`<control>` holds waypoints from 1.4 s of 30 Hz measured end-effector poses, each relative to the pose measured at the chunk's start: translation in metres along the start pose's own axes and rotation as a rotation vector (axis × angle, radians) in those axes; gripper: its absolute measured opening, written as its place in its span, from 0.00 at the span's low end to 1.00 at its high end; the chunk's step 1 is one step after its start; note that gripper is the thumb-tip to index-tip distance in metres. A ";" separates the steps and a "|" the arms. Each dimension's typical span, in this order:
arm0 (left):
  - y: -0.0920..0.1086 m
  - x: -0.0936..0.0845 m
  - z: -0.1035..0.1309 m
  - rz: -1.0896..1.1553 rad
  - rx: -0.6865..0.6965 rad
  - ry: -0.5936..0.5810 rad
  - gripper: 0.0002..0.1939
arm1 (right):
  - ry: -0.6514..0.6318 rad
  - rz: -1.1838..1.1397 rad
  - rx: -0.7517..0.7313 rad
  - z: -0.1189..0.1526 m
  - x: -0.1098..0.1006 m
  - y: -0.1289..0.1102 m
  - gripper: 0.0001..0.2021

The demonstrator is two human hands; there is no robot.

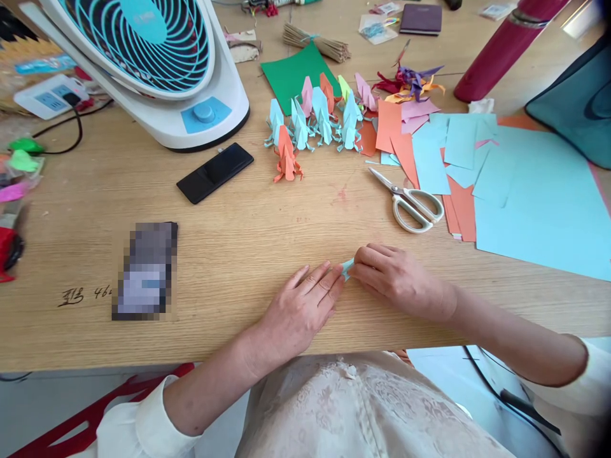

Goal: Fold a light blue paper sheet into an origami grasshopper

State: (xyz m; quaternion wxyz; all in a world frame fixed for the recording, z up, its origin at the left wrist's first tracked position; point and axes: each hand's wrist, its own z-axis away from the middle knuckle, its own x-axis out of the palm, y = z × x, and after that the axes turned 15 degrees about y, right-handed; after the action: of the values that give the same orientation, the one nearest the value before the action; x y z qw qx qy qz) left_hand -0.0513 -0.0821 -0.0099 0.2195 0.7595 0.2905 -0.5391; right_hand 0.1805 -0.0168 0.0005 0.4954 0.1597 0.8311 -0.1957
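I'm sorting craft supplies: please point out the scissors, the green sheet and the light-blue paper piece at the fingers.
Scissors (398,190): head view, at the pivot.
Green sheet (292,75): head view, on its uncovered surface.
Light-blue paper piece (348,268): head view, on its exposed part.

Tabletop: smooth wood grain, slight sheen. Blue piece at the fingers: matt paper. Scissors: shiny metal blades, smooth plastic handles. Black phone: glossy front. Fan housing: smooth white plastic. Red flask: glossy.
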 end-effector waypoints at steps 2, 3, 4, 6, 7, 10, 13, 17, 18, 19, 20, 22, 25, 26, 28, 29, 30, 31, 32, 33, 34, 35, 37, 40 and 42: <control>0.001 0.000 0.000 -0.005 0.001 0.003 0.22 | 0.025 0.004 -0.053 0.003 0.001 0.002 0.16; 0.001 0.000 0.000 -0.005 0.002 0.001 0.22 | 0.038 -0.012 -0.061 0.004 0.002 0.003 0.17; 0.001 0.001 0.000 -0.004 0.003 -0.004 0.22 | 0.046 -0.040 -0.051 0.005 0.003 0.004 0.16; 0.002 0.001 0.001 -0.003 -0.001 -0.020 0.23 | 0.043 -0.112 0.026 0.005 0.003 0.005 0.14; 0.002 0.001 0.001 -0.004 -0.004 -0.028 0.23 | 0.032 -0.153 0.091 0.005 0.002 0.004 0.13; 0.002 0.002 0.002 -0.003 -0.005 -0.045 0.25 | -0.020 -0.250 0.307 -0.001 0.000 0.001 0.10; 0.001 0.002 0.003 0.018 0.015 -0.044 0.26 | -0.062 -0.264 0.414 -0.009 0.000 -0.002 0.07; -0.001 0.002 0.003 0.040 0.029 -0.040 0.26 | -0.136 -0.228 0.506 -0.021 0.004 -0.004 0.05; -0.001 0.001 0.003 0.043 0.028 -0.042 0.26 | -0.162 -0.194 0.519 -0.023 0.004 -0.005 0.05; -0.001 0.001 0.003 0.046 0.027 -0.043 0.26 | -0.187 -0.150 0.518 -0.026 0.004 -0.006 0.05; -0.001 0.001 0.002 0.047 0.025 -0.043 0.25 | -0.209 -0.101 0.503 -0.027 0.004 -0.007 0.05; -0.001 0.002 0.002 0.044 0.019 -0.039 0.25 | -0.229 -0.034 0.445 -0.028 0.003 -0.009 0.06; 0.000 0.003 0.002 0.030 0.012 -0.027 0.24 | -0.179 -0.096 0.380 -0.023 0.001 -0.009 0.08; 0.000 0.003 0.002 0.026 0.011 -0.029 0.24 | -0.154 -0.137 0.375 -0.020 0.001 -0.008 0.08; 0.001 0.003 0.002 0.017 0.009 -0.034 0.25 | -0.113 -0.187 0.364 -0.015 0.000 -0.006 0.08; 0.002 0.003 0.001 0.011 0.007 -0.037 0.25 | -0.097 -0.185 0.345 -0.013 0.001 -0.005 0.08; 0.002 0.002 0.001 0.003 0.005 -0.038 0.24 | -0.085 -0.165 0.311 -0.012 0.001 -0.005 0.09; 0.003 0.002 0.000 -0.006 0.001 -0.036 0.24 | -0.075 -0.130 0.267 -0.010 0.001 -0.005 0.10; 0.004 0.001 0.000 -0.015 -0.004 -0.037 0.24 | -0.067 -0.090 0.214 -0.009 0.001 -0.005 0.11; 0.005 0.000 -0.001 -0.023 -0.011 -0.038 0.23 | -0.057 -0.053 0.160 -0.007 0.001 -0.005 0.12; 0.006 0.000 -0.001 -0.031 -0.017 -0.040 0.23 | -0.048 -0.026 0.113 -0.006 0.001 -0.005 0.13; 0.007 -0.001 -0.002 -0.038 -0.021 -0.043 0.24 | -0.035 -0.013 0.079 -0.004 0.001 -0.005 0.14; 0.007 -0.001 -0.002 -0.047 -0.019 -0.048 0.24 | 0.002 -0.026 0.047 0.001 0.000 -0.003 0.14; 0.007 -0.001 -0.001 -0.053 -0.003 -0.042 0.24 | 0.029 -0.078 0.028 0.008 -0.002 0.001 0.14; 0.006 -0.001 0.000 -0.050 0.003 -0.035 0.24 | 0.035 -0.106 0.011 0.012 -0.003 0.003 0.14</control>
State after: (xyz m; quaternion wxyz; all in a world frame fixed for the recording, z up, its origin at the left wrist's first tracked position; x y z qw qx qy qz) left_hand -0.0471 -0.0867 -0.0089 0.2097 0.7430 0.3044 -0.5579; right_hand 0.1919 -0.0204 -0.0028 0.4687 0.1217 0.8460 -0.2231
